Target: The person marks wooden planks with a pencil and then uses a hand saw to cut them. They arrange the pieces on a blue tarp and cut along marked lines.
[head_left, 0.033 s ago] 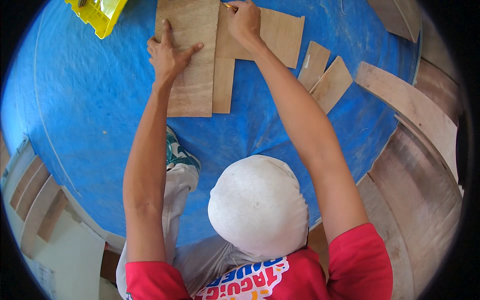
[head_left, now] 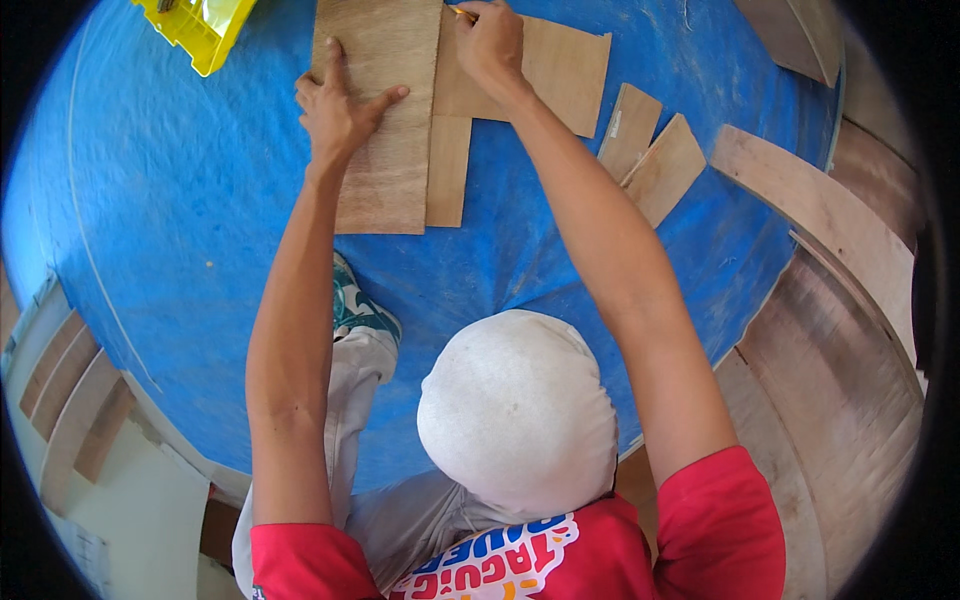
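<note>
My left hand lies flat, fingers spread, on a tall rectangular plywood board on the blue tarp. It presses on the board without gripping it. My right hand is closed around a thin pencil-like stick. It rests on an L-shaped plywood piece that lies against the board's right edge. The stick's tip sits near the seam between the two pieces, at the top of the view.
A yellow plastic tray sits at the top left. Two small plywood offcuts lie to the right of the L-shaped piece. Long plywood strips and sheets border the tarp's right side. My shoe rests on the tarp below the board.
</note>
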Tool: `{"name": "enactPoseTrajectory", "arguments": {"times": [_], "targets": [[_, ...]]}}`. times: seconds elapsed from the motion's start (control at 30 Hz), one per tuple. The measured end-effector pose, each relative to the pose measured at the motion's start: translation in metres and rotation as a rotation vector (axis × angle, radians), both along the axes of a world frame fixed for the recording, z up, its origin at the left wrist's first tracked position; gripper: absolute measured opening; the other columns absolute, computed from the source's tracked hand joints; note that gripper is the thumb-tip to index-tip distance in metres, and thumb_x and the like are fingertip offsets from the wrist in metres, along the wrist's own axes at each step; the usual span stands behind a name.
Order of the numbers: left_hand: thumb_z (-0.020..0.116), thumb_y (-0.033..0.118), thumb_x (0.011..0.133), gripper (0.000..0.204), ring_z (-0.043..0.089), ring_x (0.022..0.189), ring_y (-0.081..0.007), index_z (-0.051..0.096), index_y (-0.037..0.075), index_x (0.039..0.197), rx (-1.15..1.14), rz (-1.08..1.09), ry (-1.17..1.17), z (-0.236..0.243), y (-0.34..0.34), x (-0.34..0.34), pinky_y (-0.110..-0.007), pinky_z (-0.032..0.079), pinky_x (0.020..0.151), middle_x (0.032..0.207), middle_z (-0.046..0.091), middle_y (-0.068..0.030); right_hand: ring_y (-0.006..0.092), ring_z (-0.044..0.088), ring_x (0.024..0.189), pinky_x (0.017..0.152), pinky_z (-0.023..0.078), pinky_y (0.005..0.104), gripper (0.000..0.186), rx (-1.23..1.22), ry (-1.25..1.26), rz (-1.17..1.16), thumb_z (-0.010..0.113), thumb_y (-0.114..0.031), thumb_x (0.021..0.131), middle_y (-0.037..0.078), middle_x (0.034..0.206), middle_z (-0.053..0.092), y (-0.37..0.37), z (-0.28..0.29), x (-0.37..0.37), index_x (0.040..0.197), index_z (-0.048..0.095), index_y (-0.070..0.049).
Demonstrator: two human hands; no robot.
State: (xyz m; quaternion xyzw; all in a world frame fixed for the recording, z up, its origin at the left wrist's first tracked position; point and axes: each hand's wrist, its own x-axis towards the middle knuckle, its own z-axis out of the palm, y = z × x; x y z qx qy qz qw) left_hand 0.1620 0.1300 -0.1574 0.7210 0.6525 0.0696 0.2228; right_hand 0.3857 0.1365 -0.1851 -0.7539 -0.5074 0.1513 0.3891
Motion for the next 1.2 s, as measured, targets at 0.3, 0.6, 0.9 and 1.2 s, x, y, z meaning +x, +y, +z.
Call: {"name": "enactPoseTrajectory", "arguments": {"times": [0.3, 0.6, 0.9, 1.2], "targets": [[0.089, 0.072, 0.064, 0.128, 0.043, 0.134, -0.0450, 0.032, 0.018, 0.166, 0.027, -0.018, 0.009, -0.001, 0.000, -0.001, -0.054, 0.042, 0.111, 0.142, 0.043, -0.0305, 0.0484, 0.066, 0.081, 0.086, 0.053, 0.0530, 0.013, 0.031, -0.029, 0.090, 0.063, -0.004, 0.089, 0.028, 0.083, 0.069, 0.003, 0.004, 0.000, 0.086, 0.073, 0.003], [0.088, 0.072, 0.066, 0.125, 0.043, 0.134, -0.0450, 0.034, 0.017, 0.164, 0.073, -0.028, 0.018, -0.006, 0.000, -0.001, -0.054, 0.043, 0.110, 0.139, 0.046, -0.0313, 0.0452, 0.066, 0.086, 0.082, 0.054, 0.0496, 0.012, -0.067, -0.053, 0.175, 0.068, -0.008, 0.088, 0.026, 0.092, 0.068, -0.034, 0.017, -0.010, 0.092, 0.075, 0.001], [0.088, 0.072, 0.065, 0.125, 0.043, 0.134, -0.0460, 0.033, 0.019, 0.165, 0.040, -0.015, 0.028, -0.004, 0.000, 0.000, -0.053, 0.043, 0.110, 0.140, 0.044, -0.0321, 0.0420, 0.066, 0.089, 0.079, 0.053, 0.0486, 0.015, -0.337, 0.042, 0.257, 0.072, -0.007, 0.085, 0.023, 0.094, 0.066, -0.132, 0.034, -0.056, 0.098, 0.078, -0.001], [0.089, 0.072, 0.064, 0.127, 0.040, 0.136, -0.0473, 0.033, 0.021, 0.165, 0.024, -0.010, -0.009, -0.008, 0.001, -0.002, -0.056, 0.041, 0.110, 0.143, 0.040, -0.0310, 0.0418, 0.068, 0.089, 0.079, 0.055, 0.0503, 0.012, -0.245, 0.112, 0.064, 0.071, -0.010, 0.086, 0.022, 0.094, 0.068, -0.131, 0.048, -0.049, 0.092, 0.076, -0.001]]}}
